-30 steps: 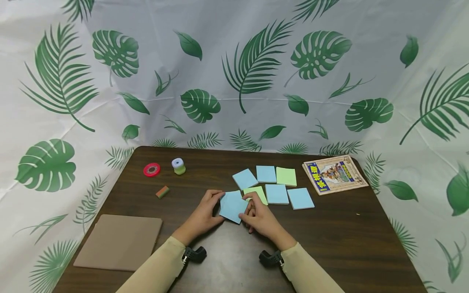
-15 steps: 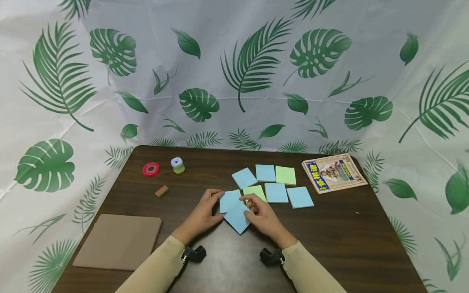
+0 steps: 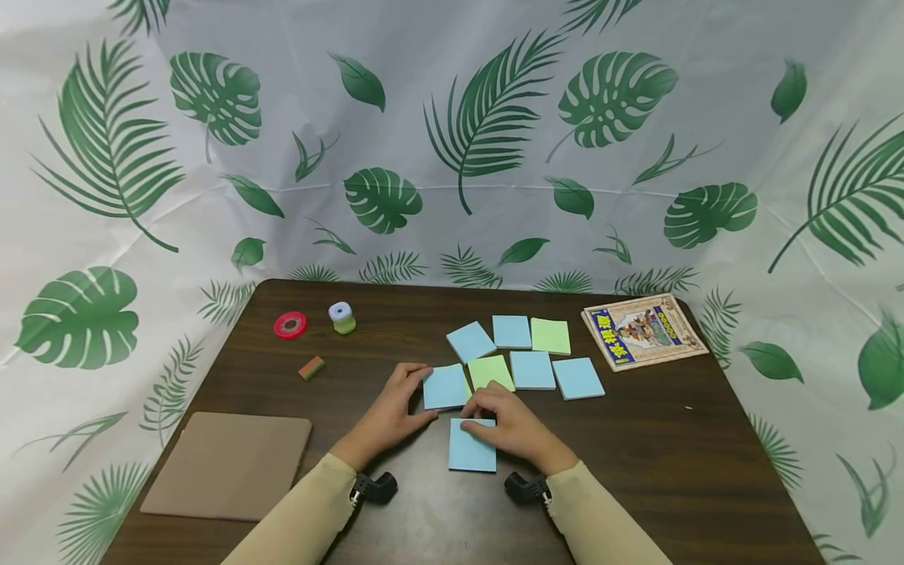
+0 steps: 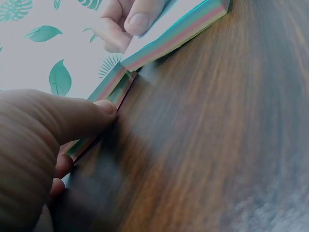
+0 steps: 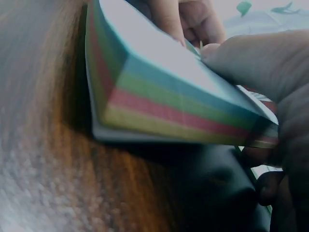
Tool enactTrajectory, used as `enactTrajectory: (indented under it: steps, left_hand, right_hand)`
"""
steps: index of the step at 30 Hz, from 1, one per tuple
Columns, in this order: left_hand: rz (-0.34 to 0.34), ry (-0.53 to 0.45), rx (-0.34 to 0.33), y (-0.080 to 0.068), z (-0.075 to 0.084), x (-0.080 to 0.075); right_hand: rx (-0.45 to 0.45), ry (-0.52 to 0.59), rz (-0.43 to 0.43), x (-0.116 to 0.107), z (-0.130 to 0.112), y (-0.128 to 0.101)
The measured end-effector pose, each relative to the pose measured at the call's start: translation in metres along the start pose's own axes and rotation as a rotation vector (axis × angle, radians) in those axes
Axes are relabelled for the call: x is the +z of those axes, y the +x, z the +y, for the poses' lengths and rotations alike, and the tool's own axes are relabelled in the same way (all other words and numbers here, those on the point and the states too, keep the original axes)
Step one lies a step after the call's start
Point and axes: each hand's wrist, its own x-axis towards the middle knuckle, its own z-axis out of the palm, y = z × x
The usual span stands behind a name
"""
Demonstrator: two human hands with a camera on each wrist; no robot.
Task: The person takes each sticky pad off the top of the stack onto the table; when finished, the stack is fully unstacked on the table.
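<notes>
My right hand [image 3: 507, 424] pinches a blue-topped sticky note pad [image 3: 472, 453], thumb on its top and fingers curled under. Layered blue, green, pink and yellow edges of this pad [image 5: 159, 106] show in the right wrist view, its near side tilted close over the table. My left hand [image 3: 390, 406] grips a second blue-topped sticky note pad [image 3: 445, 388] by its left side. In the left wrist view the thumb lies along that pad's striped edge [image 4: 118, 87], with fingertips below. A green sticky note pad [image 3: 490, 373] lies just beyond my right hand.
More blue and green pads [image 3: 533, 370] lie behind. A stack of printed booklets [image 3: 644, 333] is at the back right. At left are a red tape roll [image 3: 290, 325], a white-and-green roll [image 3: 342, 318], a small striped block [image 3: 311, 369] and a brown board [image 3: 229, 466].
My right hand has drawn its pad off the left hand's pad, toward me and slightly right, turning it square. The left hand stays in place, its pad now uncovered.
</notes>
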Motion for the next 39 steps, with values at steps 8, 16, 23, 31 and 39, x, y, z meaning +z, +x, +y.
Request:
enactTrajectory:
  steps: [8, 16, 23, 31, 39]
  left_hand:
    - [0.0, 0.024, 0.013, -0.0005, -0.0018, 0.0013]
    - [0.0, 0.012, -0.014, -0.0012, -0.0017, 0.0022]
    - [-0.004, 0.018, -0.014, -0.0009, 0.0003, 0.0004]
    - [-0.01, -0.013, -0.008, 0.0002, -0.001, -0.0006]
    - [-0.027, -0.053, 0.032, 0.0016, -0.0036, -0.0005]
  right_hand:
    - [-0.072, -0.058, 0.007, 0.0014, 0.0034, 0.0015]
    - [0.008, 0.043, 0.02, 0.001, 0.0037, 0.0004]
    - [0.235, 0.191, 0.009, -0.0011, 0.0032, 0.0027]
    - [0.295, 0.154, 0.0, -0.0013, 0.0002, 0.0068]
    - [0.325, 0.117, -0.003, 0.0005, -0.0019, 0.0091]
